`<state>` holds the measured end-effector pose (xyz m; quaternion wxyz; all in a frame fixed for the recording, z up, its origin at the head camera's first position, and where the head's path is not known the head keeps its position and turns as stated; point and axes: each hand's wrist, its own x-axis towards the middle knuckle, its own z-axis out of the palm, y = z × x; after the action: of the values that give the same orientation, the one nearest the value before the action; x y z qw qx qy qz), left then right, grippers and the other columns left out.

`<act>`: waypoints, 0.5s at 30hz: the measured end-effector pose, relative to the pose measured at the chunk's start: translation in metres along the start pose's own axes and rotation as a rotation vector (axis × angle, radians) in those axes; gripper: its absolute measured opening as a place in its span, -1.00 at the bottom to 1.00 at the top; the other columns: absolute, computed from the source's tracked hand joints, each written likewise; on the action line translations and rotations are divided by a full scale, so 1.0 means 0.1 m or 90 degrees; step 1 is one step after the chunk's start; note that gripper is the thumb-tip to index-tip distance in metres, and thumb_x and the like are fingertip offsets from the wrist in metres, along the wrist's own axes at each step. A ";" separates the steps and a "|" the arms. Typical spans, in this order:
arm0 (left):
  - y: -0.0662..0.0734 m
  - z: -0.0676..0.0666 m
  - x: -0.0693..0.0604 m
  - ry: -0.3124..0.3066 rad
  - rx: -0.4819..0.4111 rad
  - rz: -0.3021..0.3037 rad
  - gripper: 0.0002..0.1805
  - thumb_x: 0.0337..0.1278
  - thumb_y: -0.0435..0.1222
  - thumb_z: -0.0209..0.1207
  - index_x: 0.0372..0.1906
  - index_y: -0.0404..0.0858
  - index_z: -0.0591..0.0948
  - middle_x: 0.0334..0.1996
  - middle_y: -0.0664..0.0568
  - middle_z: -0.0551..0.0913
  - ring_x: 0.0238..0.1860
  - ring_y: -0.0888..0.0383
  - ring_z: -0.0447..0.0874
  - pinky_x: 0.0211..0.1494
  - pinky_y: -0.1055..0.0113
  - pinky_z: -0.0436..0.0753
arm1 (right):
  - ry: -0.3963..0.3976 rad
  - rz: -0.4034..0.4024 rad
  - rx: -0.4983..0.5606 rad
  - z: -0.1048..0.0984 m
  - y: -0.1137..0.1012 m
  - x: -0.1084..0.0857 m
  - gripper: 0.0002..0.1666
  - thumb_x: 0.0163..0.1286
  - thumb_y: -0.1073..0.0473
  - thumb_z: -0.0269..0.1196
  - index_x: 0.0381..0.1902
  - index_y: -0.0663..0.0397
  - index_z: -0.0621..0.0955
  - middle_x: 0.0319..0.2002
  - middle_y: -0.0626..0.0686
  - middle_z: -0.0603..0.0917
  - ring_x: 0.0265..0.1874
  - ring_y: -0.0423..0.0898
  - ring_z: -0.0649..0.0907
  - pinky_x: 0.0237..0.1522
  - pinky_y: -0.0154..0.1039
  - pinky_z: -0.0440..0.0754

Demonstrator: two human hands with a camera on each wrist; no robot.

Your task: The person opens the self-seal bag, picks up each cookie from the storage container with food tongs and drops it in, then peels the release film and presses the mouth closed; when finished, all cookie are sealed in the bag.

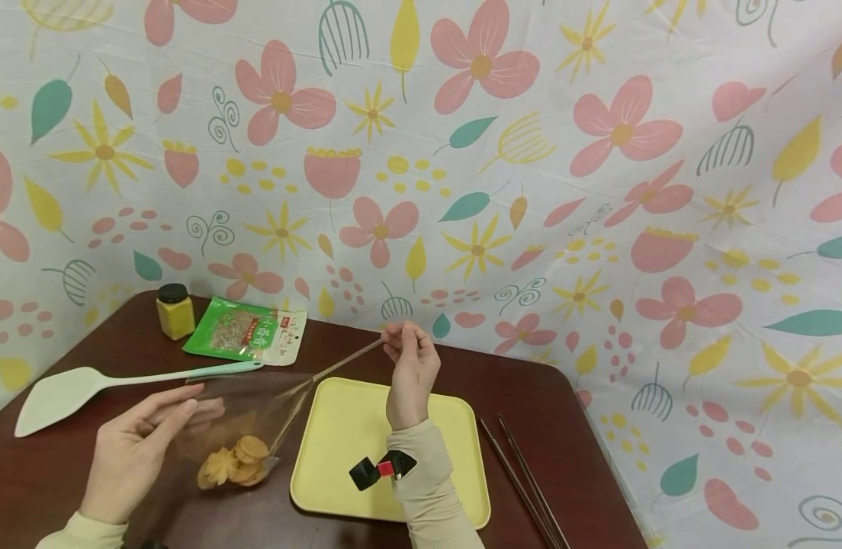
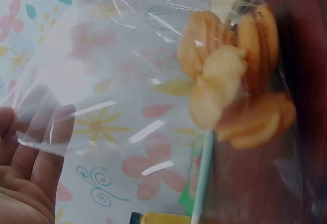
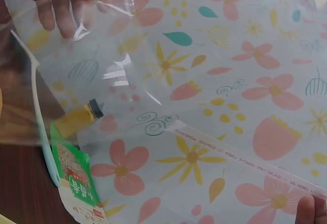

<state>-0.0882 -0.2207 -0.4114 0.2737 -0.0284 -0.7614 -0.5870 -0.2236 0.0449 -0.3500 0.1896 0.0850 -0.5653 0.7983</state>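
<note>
My left hand point(image 1: 129, 450) pinches the upper edge of a clear plastic bag point(image 2: 127, 147) between thumb and fingers. Several golden, scalloped biscuits point(image 1: 236, 463) lie bunched at the bag's bottom. A narrow strip point(image 3: 240, 157) with small red print runs taut from the bag's edge up to the right. Its far end is pinched in the fingertips of my right hand point(image 1: 412, 374), raised above the yellow tray point(image 1: 366, 457). In the left wrist view the left fingers show through the film; only the tips of the right hand appear in the right wrist view.
A white turner point(image 1: 64, 396) with a mint handle end lies at the left, partly behind the bag. Behind it are a black-lidded yellow jar point(image 1: 176, 316) and a green packet point(image 1: 232, 332). Two thin metal rods point(image 1: 531, 488) lie right of the tray. A floral cloth hangs behind the table.
</note>
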 end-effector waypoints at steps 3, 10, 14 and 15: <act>-0.02 0.00 0.00 0.000 -0.004 0.002 -0.69 0.39 -0.42 0.08 0.15 -0.43 0.55 -0.22 -0.07 0.76 -0.24 0.15 0.76 -0.17 0.48 0.68 | 0.010 0.005 0.007 -0.01 0.02 0.00 -0.70 0.54 0.12 0.07 -0.16 0.29 0.57 -0.23 0.18 0.66 -0.23 0.00 0.66 -0.01 -0.06 0.63; -0.06 -0.03 0.02 0.006 0.010 0.009 -0.67 0.41 -0.40 0.05 0.19 -0.39 0.53 -0.20 -0.01 0.76 -0.23 0.19 0.76 -0.41 0.37 0.68 | 0.026 0.001 0.047 -0.06 0.05 0.04 -0.62 0.57 0.09 0.02 -0.20 0.37 0.54 -0.27 0.17 0.62 -0.25 0.01 0.66 -0.01 -0.09 0.64; -0.10 -0.05 0.03 0.004 0.020 0.003 -0.66 0.42 -0.39 0.05 0.21 -0.39 0.51 -0.18 0.01 0.76 -0.21 0.24 0.75 -0.39 0.41 0.66 | -0.042 0.024 0.038 -0.05 0.07 0.03 -0.75 0.58 0.17 -0.01 -0.18 0.28 0.49 -0.38 0.08 0.56 -0.44 -0.11 0.63 -0.19 -0.18 0.69; -0.10 -0.06 0.03 0.004 0.021 0.003 -0.66 0.42 -0.39 0.05 0.21 -0.40 0.51 -0.18 0.02 0.76 -0.21 0.24 0.75 -0.37 0.43 0.65 | -0.079 0.038 0.027 -0.04 0.09 0.01 -0.77 0.58 0.19 -0.03 -0.16 0.26 0.47 -0.41 0.06 0.52 -0.51 -0.13 0.58 -0.30 -0.23 0.68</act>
<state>-0.0924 -0.2301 -0.4181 0.2777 -0.0235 -0.7703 -0.5736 -0.2274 0.0464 -0.3586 0.1283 0.1216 -0.5610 0.8087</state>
